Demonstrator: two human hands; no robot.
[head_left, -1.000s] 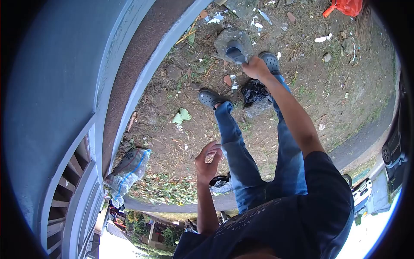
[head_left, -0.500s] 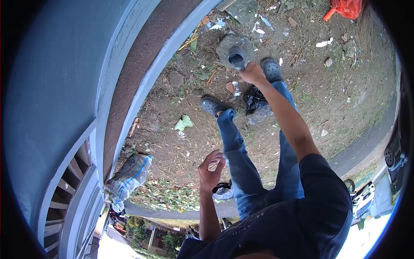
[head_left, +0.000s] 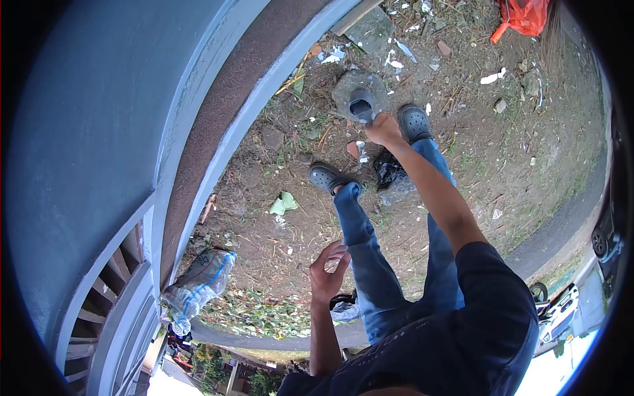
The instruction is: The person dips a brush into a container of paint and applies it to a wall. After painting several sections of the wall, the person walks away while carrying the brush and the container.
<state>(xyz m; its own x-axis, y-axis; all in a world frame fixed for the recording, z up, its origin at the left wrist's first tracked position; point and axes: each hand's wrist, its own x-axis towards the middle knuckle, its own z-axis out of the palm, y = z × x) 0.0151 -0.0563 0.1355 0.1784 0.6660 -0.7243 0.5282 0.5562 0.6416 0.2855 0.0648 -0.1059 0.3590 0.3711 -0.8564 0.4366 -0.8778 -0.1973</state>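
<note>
A grey plastic dipper (head_left: 360, 103) is held out over a flat round stone (head_left: 343, 84) on the dirt. My right hand (head_left: 384, 129) is closed around its handle, just past the front of my right shoe. The cup's mouth faces up toward me, and its inside looks dark. Beside my left knee, my left hand (head_left: 328, 272) hangs with loosely curved fingers, thumb apart from them, and holds nothing. Both feet wear grey clogs (head_left: 415, 123). Between my legs lies a crumpled black plastic bag (head_left: 389, 170).
A blue-grey wall (head_left: 86, 119) with a raised ledge runs along the left. Near it lies a clear plastic sack (head_left: 201, 280). An orange-red bag (head_left: 525, 16) is at the far right. Paper scraps, brick bits and a green leaf (head_left: 283, 203) litter the ground.
The view has tipped slightly, so the ground and feet sit lower in the picture. My right hand keeps its grip on the dipper; my left hand stays by the knee.
</note>
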